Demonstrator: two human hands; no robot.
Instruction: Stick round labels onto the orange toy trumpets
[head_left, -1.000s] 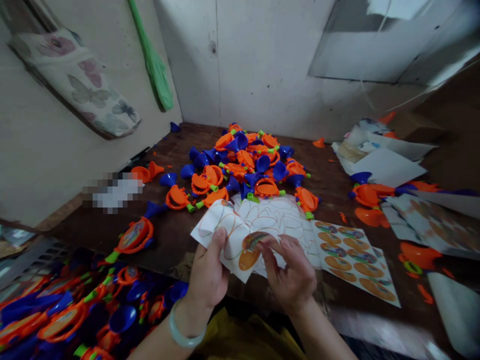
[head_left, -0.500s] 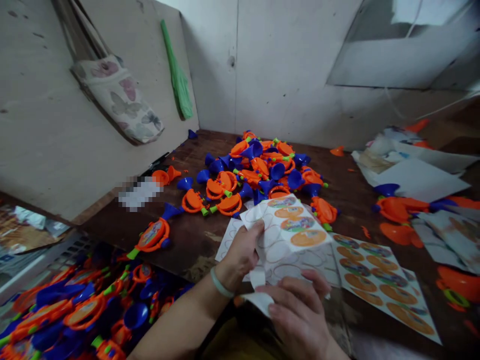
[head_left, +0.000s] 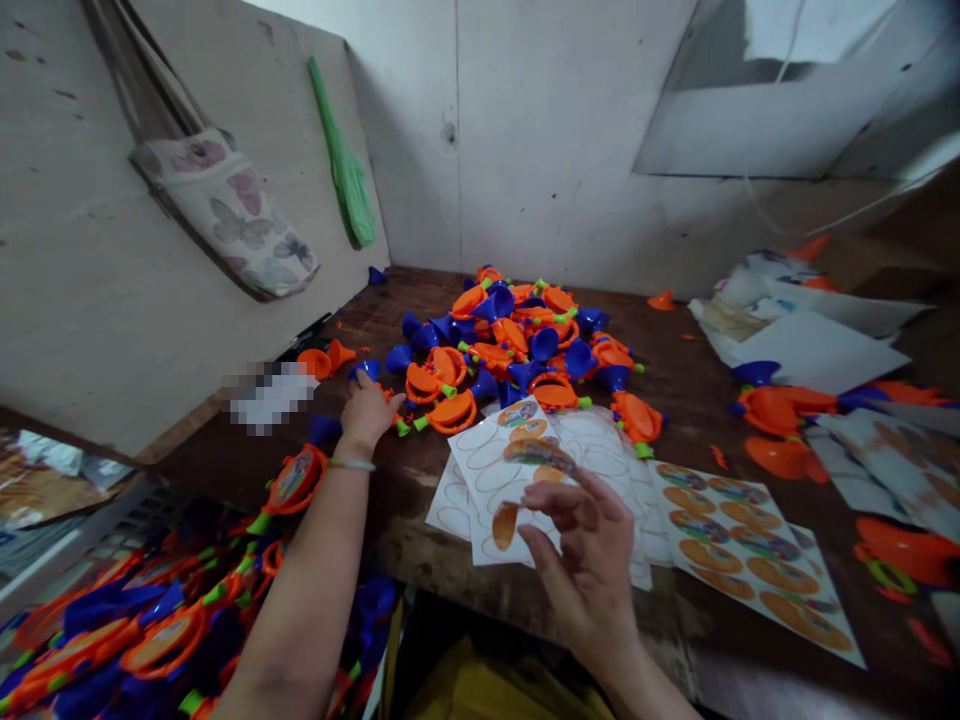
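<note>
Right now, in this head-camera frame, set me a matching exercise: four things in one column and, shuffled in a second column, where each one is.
Things:
1. Left hand
2. Pale bangle
3. Butterfly-print cloth bag
4. Printed sticker sheet

Places:
A. Lying flat on the wooden table
B. Around the left wrist
C. At the edge of the orange-and-blue toy horn pile
D. Hanging on the wall

Pairs: 1-C, 2-B, 3-D, 4-A.
</note>
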